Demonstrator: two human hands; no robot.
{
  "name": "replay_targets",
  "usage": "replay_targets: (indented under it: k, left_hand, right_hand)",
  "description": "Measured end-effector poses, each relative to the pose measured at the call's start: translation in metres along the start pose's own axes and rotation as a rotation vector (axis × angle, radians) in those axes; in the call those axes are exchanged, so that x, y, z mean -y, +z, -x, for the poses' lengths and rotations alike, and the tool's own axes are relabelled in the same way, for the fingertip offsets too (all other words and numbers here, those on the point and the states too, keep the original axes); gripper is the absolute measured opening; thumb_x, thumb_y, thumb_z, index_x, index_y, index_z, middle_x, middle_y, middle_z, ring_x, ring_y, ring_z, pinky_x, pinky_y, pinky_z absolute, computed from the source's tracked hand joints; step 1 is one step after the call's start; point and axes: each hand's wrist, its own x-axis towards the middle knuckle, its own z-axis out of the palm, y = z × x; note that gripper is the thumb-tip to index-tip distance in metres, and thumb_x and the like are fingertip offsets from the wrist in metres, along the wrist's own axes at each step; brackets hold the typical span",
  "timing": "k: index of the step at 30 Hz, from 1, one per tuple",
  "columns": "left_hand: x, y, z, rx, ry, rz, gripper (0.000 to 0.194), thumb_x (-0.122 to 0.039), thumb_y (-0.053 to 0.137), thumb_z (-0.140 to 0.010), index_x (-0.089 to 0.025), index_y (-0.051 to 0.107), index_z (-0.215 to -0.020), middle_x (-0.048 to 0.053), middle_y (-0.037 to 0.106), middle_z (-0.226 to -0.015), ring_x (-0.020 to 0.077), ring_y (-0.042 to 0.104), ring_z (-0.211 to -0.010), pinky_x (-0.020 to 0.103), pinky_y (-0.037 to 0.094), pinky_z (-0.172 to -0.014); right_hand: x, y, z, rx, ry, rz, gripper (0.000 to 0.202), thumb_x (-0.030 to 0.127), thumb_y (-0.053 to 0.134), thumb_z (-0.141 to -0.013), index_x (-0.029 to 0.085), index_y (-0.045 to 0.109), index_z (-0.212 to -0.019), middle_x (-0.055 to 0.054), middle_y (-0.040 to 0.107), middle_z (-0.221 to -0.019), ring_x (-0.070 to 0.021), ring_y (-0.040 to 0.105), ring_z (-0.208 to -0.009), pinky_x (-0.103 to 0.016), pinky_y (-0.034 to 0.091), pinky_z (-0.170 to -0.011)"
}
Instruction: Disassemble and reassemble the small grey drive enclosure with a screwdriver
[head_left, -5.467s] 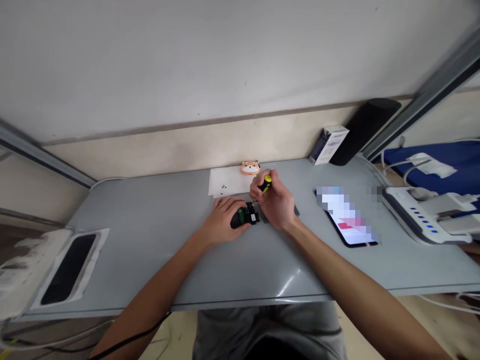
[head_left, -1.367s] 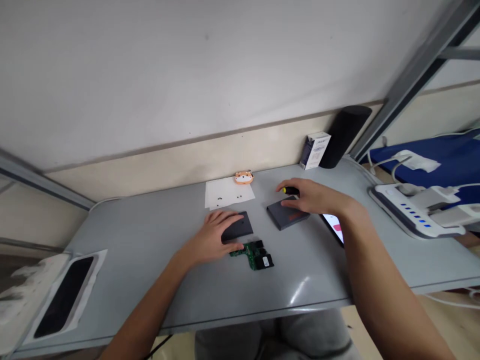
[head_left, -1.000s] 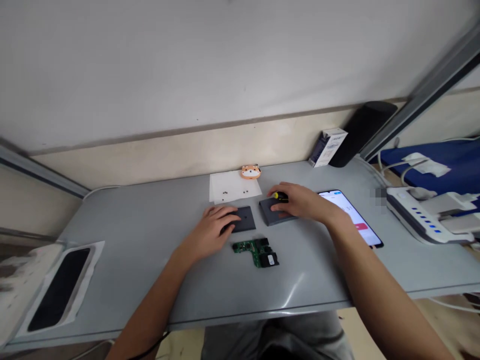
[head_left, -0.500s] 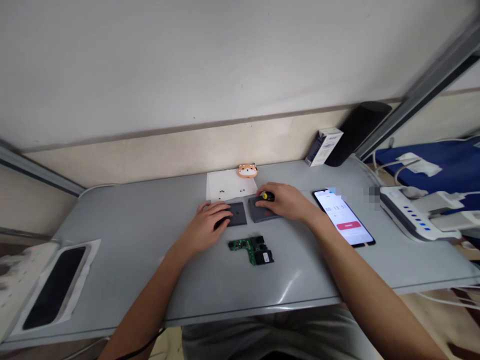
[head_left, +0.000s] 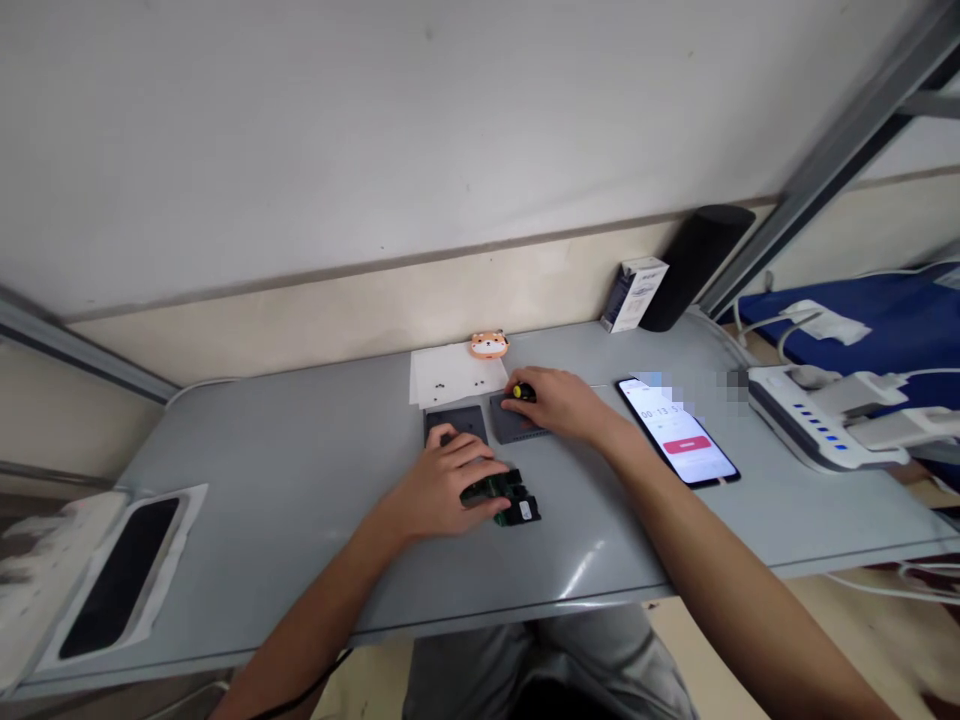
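The left hand has moved off the dark plate and over the circuit board on the bench — half open, fingers spread; whether it grips the board, I cannot tell. Beyond the board and to its right, the right hand is curled round the screwdriver, fingers at the dark case; the plate lies just beyond the board
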Motion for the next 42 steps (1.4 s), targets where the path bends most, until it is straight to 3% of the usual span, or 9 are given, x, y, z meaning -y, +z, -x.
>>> replay_targets:
  k: [5,11,16,18,21,25,29,42]
  left_hand:
    - [0.000,0.010,0.001,0.020,-0.018,-0.055,0.029,-0.043,0.060,-0.105,-0.023,0.073,-0.121,0.006,0.080,-0.110,0.0228,0.065,-0.108,0.042,0.035,-0.103]
    - [0.007,0.005,-0.001,-0.043,-0.032,-0.156,0.022,-0.033,0.056,-0.108,-0.024,0.074,-0.116,0.004,0.080,-0.108,0.0215,0.065,-0.109,0.040,0.037,-0.101]
    - [0.030,-0.011,0.000,-0.369,-0.341,-0.263,0.024,-0.024,0.048,-0.105,-0.021,0.071,-0.112,0.006,0.077,-0.095,0.0203,0.068,-0.092,0.037,0.045,-0.091]
    - [0.042,-0.016,0.004,-0.426,-0.499,-0.271,0.021,-0.025,0.049,-0.102,-0.019,0.069,-0.104,0.004,0.072,-0.081,0.0190,0.065,-0.076,0.034,0.046,-0.081]
    - [0.056,-0.019,0.009,-0.363,-0.656,-0.272,0.024,-0.032,0.051,-0.100,-0.021,0.062,-0.082,0.001,0.061,-0.067,0.0187,0.057,-0.066,0.032,0.043,-0.069]
    - [0.061,-0.016,0.011,-0.219,-0.658,-0.233,0.042,-0.036,0.047,-0.101,-0.022,0.045,-0.062,0.003,0.058,-0.065,0.0207,0.057,-0.073,0.032,0.041,-0.067]
    - [0.058,-0.014,0.010,-0.176,-0.637,-0.204,0.043,-0.037,0.044,-0.102,-0.023,0.041,-0.062,0.003,0.056,-0.064,0.0210,0.055,-0.074,0.033,0.041,-0.069]
    - [0.056,-0.013,0.010,-0.205,-0.634,-0.178,0.043,-0.034,0.044,-0.100,-0.023,0.037,-0.060,0.002,0.053,-0.063,0.0210,0.054,-0.072,0.034,0.044,-0.070]
  right_hand:
    - [-0.001,0.001,0.000,0.017,0.007,0.044,0.019,0.039,0.064,-0.097,0.025,0.072,-0.107,-0.008,0.078,-0.105,-0.0259,0.070,-0.091,-0.032,0.042,-0.070]
    - [-0.003,0.001,0.001,-0.007,0.013,0.034,0.018,0.038,0.065,-0.096,0.025,0.073,-0.107,-0.007,0.079,-0.108,-0.0252,0.071,-0.093,-0.031,0.044,-0.072]
    - [-0.001,0.000,0.003,0.004,0.025,0.015,0.017,0.038,0.065,-0.097,0.025,0.072,-0.105,-0.007,0.079,-0.107,-0.0243,0.070,-0.089,-0.031,0.044,-0.070]
    - [0.001,-0.001,0.005,0.002,0.027,0.007,0.017,0.038,0.063,-0.098,0.024,0.072,-0.104,-0.007,0.078,-0.105,-0.0231,0.070,-0.085,-0.031,0.043,-0.069]
    - [0.004,0.000,0.006,0.003,0.037,0.026,0.017,0.036,0.059,-0.101,0.025,0.071,-0.105,-0.007,0.078,-0.105,-0.0219,0.069,-0.082,-0.030,0.041,-0.068]
    - [0.006,0.000,0.008,0.005,0.029,0.066,0.017,0.036,0.057,-0.102,0.025,0.070,-0.107,-0.007,0.077,-0.108,-0.0216,0.068,-0.082,-0.030,0.038,-0.067]
    - [0.009,-0.001,0.008,0.022,0.034,0.079,0.018,0.036,0.056,-0.104,0.024,0.069,-0.108,-0.006,0.076,-0.108,-0.0216,0.068,-0.080,-0.031,0.037,-0.067]
    - [0.007,0.005,0.008,0.018,0.018,0.099,0.018,0.036,0.055,-0.104,0.025,0.068,-0.110,-0.005,0.077,-0.108,-0.0208,0.069,-0.079,-0.031,0.036,-0.066]
